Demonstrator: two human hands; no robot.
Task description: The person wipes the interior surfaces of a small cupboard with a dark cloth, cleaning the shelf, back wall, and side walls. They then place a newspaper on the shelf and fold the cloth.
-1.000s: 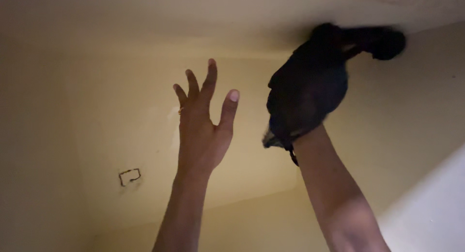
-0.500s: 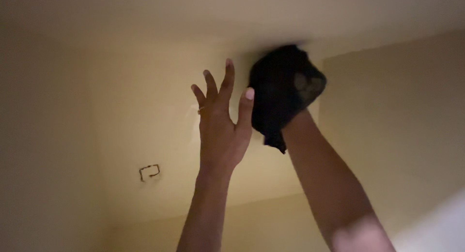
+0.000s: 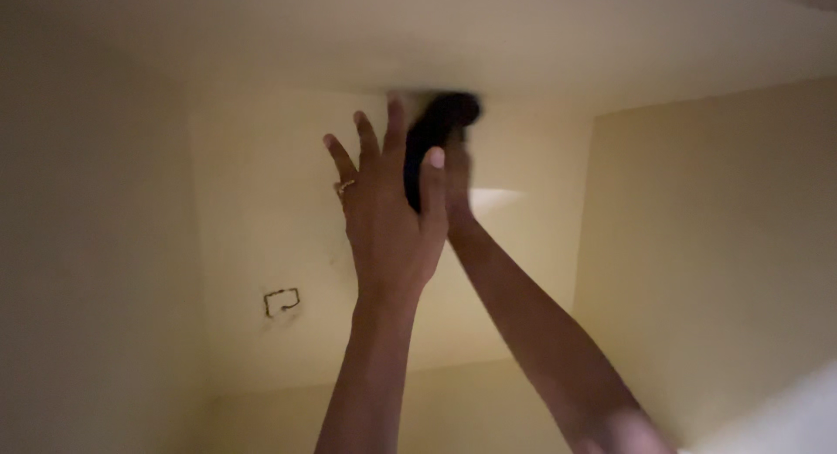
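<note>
I look up into a dim, cream-coloured recess. My right hand (image 3: 455,179) is raised to the top surface (image 3: 523,44) and presses a black cloth (image 3: 436,131) against it near the back edge. The cloth is blurred and partly hidden behind my left hand (image 3: 384,214). That left hand is held up in front of it, fingers spread, holding nothing, with a ring on one finger.
A back wall (image 3: 261,201) carries a small dark rectangular mark (image 3: 282,302). Side walls (image 3: 724,245) close in left and right. A pale edge (image 3: 776,419) shows at the bottom right corner.
My right hand has swept the black cloth leftward along the top surface, from the right side to behind my left hand. The left hand stayed raised, shifting slightly.
</note>
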